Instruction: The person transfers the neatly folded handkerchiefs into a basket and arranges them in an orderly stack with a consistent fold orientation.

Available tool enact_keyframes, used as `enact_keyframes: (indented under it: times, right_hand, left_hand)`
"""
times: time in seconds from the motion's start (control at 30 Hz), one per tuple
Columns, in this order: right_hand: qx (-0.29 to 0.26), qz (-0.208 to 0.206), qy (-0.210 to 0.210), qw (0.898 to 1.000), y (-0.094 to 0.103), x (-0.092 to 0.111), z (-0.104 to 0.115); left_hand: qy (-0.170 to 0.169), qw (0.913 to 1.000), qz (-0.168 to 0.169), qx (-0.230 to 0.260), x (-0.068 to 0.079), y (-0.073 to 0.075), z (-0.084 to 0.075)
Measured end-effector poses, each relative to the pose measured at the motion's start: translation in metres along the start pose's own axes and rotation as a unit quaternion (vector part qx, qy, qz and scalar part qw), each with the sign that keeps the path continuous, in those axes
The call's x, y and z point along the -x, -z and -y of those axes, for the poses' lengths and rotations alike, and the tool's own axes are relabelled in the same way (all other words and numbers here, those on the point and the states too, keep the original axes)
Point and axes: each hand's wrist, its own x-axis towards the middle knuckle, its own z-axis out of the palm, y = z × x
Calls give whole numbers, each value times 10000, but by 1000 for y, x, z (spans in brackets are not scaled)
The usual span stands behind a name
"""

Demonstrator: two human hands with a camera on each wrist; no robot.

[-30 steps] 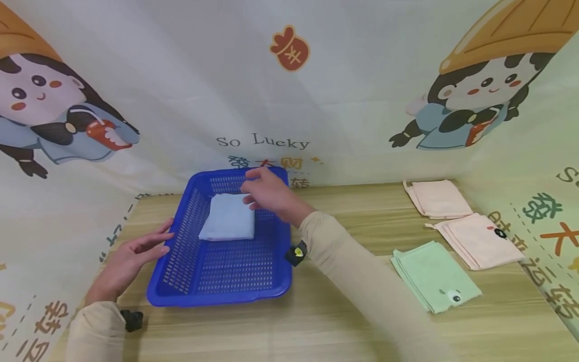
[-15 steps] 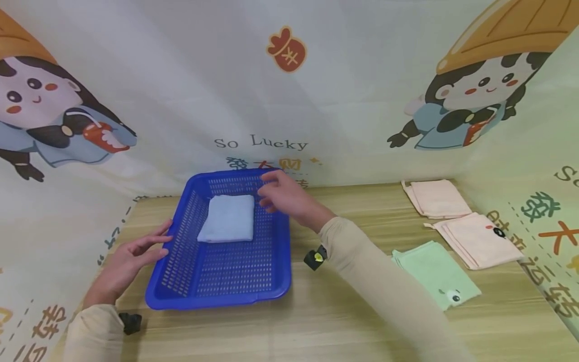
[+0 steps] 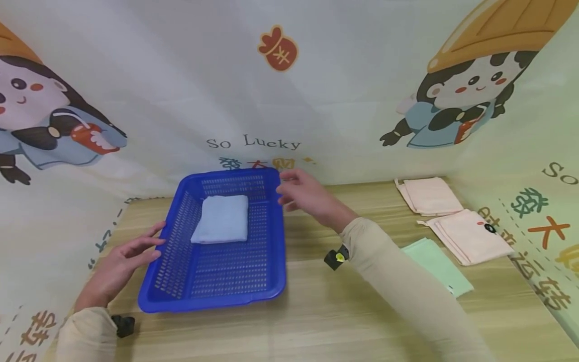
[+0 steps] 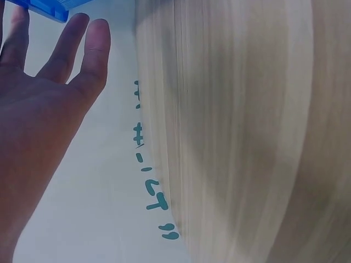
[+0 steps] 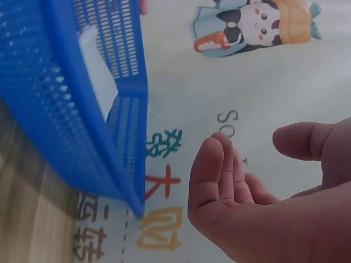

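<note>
A folded light-blue cloth [image 3: 221, 218] lies inside the blue plastic basket [image 3: 280, 261], towards its back. My left hand [image 3: 119, 264] is at the basket's left side, its fingertips right at the rim and its fingers extended. In the left wrist view, those fingers [image 4: 94, 52] reach up to the basket's edge. Just off the basket's back right corner is my right hand [image 3: 312, 198], holding nothing. The right wrist view shows its thumb and loosely bent fingers [image 5: 205, 175] apart, with the basket's side wall [image 5: 71, 109] beyond them.
Two folded pink cloths [image 3: 429, 196] lie at the back right of the wooden table [image 3: 307, 322]. In front of them is a folded green cloth [image 3: 436, 264], partly hidden by my right sleeve [image 3: 402, 286]. A printed curtain [image 3: 339, 100] stands behind and on both sides.
My right hand has moved right, from above the blue cloth to outside the basket's right rim. My left hand stays at the left rim. The right sleeve now covers part of the green cloth.
</note>
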Motion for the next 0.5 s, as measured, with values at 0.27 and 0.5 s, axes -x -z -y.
enact_keyframes:
  times: [0.27,0.5]
  right_hand:
    - [167,3,-40,9999,20,8,-12]
    - [392,79,-216,9990,43,25,-21]
  left_hand:
    - [121,9996,44,269,0,2,0]
    - [135,9992,134,354,0,1,-2]
